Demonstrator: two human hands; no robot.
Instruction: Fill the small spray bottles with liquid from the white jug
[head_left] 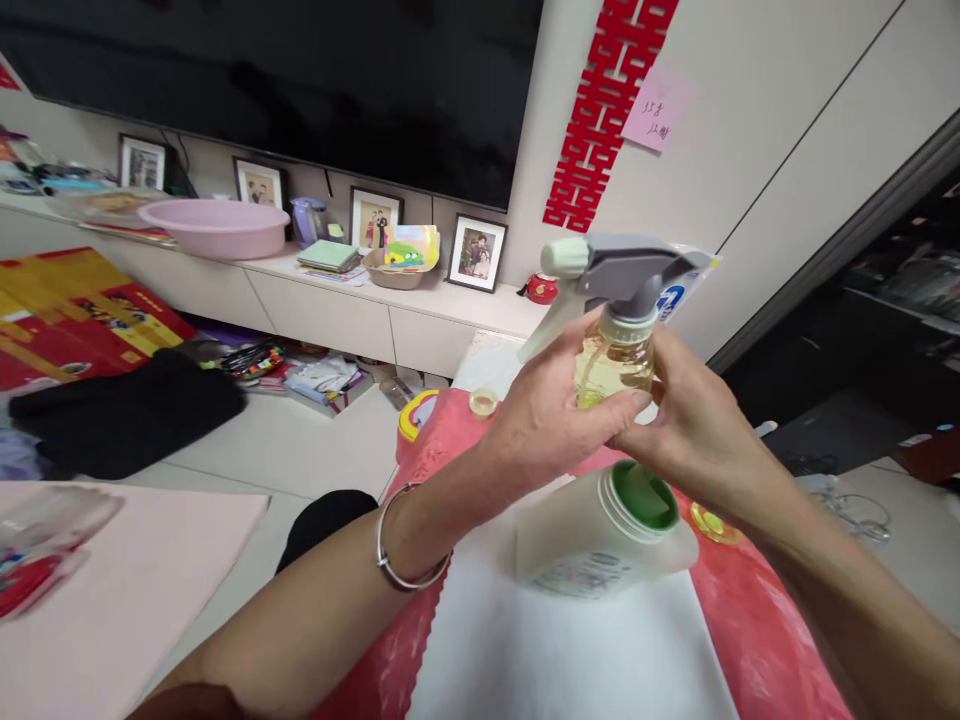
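Note:
Between my hands is a clear spray bottle with yellowish liquid and a grey trigger head, held above a white board. My left hand is wrapped round its near left side, the thumb across the front. From the right, my right hand grips the bottle, its fingers partly hidden behind it. Below them a pale, wide-mouthed jug stands uncapped on the board, green showing inside its mouth. A yellow cap lies right of the jug, and a small pale round lid lies behind on the red cloth.
Red cloth lies under the board. Along the wall runs a low cabinet with a pink basin and framed photos, below a television. A pink table is at left; black fabric and a box of papers lie on the floor.

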